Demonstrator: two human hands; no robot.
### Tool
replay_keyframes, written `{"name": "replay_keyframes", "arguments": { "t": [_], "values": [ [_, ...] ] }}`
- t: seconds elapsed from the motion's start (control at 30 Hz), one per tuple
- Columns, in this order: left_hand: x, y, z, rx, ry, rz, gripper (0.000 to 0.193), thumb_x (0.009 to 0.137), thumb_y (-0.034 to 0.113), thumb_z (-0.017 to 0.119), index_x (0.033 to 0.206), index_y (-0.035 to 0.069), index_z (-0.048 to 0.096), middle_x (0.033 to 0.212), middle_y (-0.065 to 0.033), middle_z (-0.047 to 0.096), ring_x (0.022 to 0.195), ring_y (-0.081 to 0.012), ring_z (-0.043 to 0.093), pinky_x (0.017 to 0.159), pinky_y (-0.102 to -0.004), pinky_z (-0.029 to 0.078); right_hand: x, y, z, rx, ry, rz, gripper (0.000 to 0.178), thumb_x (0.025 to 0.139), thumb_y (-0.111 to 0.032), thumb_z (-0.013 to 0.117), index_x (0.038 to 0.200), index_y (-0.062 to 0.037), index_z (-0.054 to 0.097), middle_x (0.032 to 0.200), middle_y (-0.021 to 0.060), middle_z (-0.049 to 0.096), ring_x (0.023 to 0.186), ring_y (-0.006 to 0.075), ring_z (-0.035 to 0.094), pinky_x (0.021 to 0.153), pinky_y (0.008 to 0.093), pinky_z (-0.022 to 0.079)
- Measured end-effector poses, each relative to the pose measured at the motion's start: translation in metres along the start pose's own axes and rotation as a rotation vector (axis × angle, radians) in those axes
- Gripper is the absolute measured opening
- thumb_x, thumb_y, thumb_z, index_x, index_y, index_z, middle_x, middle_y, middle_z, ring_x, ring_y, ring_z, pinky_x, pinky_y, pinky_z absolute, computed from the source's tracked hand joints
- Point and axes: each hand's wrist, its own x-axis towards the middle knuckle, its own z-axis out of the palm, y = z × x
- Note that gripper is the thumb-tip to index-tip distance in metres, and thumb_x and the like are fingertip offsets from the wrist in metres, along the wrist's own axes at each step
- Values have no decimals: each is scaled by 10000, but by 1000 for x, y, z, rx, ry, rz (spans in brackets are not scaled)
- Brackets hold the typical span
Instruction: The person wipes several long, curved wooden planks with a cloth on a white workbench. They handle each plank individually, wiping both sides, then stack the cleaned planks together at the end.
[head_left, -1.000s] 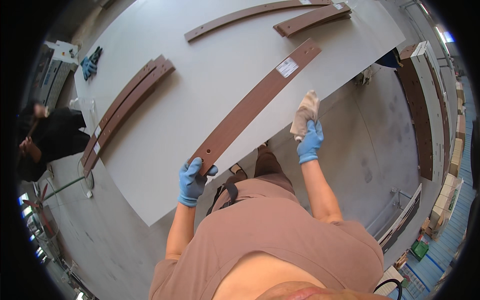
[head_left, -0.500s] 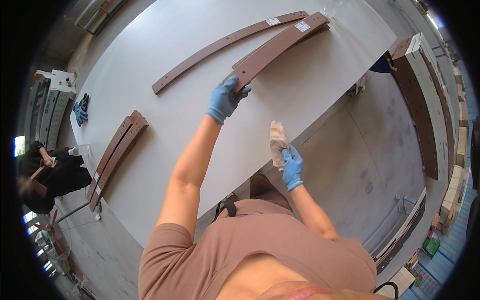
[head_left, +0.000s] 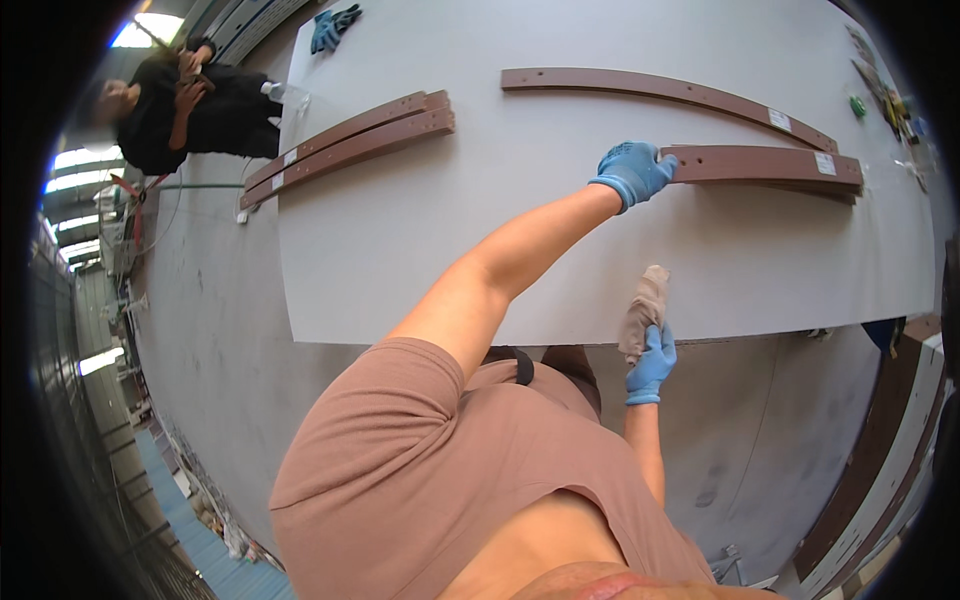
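My left hand (head_left: pixel 633 170), in a blue glove, reaches far across the big grey table (head_left: pixel 420 250) and grips the near end of a long curved brown strip (head_left: pixel 770 165), which lies on a second strip. My right hand (head_left: pixel 652 362), also gloved in blue, hangs at the table's front edge and holds a crumpled beige rag (head_left: pixel 645 308). Another curved brown strip (head_left: pixel 670 90) lies further back on the table.
Two stacked brown strips (head_left: pixel 350 145) lie at the table's left side. A pair of blue gloves (head_left: pixel 333 25) rests at the far left corner. A person in black (head_left: pixel 185 100) stands beyond the table. More brown strips (head_left: pixel 870 470) lean at the right. Small items (head_left: pixel 885 85) sit at the far right edge.
My left hand slid the brown strip across the table and set it on another strip at the far side. The view swung around. My right hand kept the rag by the table edge.
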Motion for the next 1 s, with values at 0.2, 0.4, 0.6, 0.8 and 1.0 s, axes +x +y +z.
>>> {"name": "replay_keyframes", "arguments": {
  "t": [0.2, 0.4, 0.6, 0.8, 1.0],
  "values": [
    [-27, -151, -77, 60, 517, 381, 443, 918, 379, 724, 1193, 33, 741, 1196, -227, 742, 1113, -381, 717, 975, -436, 567, -9, -5, 13, -107, -46, -58, 340, 1059, -97, 559, 1331, 86, 649, 1210, 78, 699, 1040, 151, 645, 916, 313, 544],
    [-80, -356, -241, 853, 467, -284, 1038, 832, 412, 737, 1697, 145, 229, 1760, -209, 167, 1635, -414, 115, 1290, -610, 128, -26, 0, 43, -154, -53, -61, 373, 1066, -129, 605, 1378, 76, 621, 1273, 100, 691, 1096, 177, 661, 967, 327, 551],
    [-103, -460, -307, 1053, 357, -316, 877, 915, 249, 631, 1696, 166, 240, 1720, -222, 273, 1590, -412, 267, 1267, -577, 242, -53, 14, 99, -257, -119, -82, 395, 1074, -146, 612, 1400, 76, 604, 1286, 89, 685, 1119, 173, 661, 982, 325, 551],
    [-71, -485, -332, 1231, 414, -27, 771, 825, 169, 675, 1563, 122, 456, 1159, -125, 610, 1062, -296, 615, 939, -475, 510, -87, 29, 157, -302, -163, -117, 379, 1062, -163, 625, 1366, 63, 643, 1241, 61, 696, 1092, 141, 646, 959, 298, 534],
    [-103, -476, -322, 1095, 415, 292, 615, 817, 168, 707, 1399, 55, 544, 1217, -157, 617, 1112, -344, 630, 936, -481, 522, -115, 29, 157, -284, -78, -186, 358, 1051, -156, 621, 1322, 73, 670, 1205, 66, 707, 1079, 136, 641, 968, 295, 521]
  ]
}}
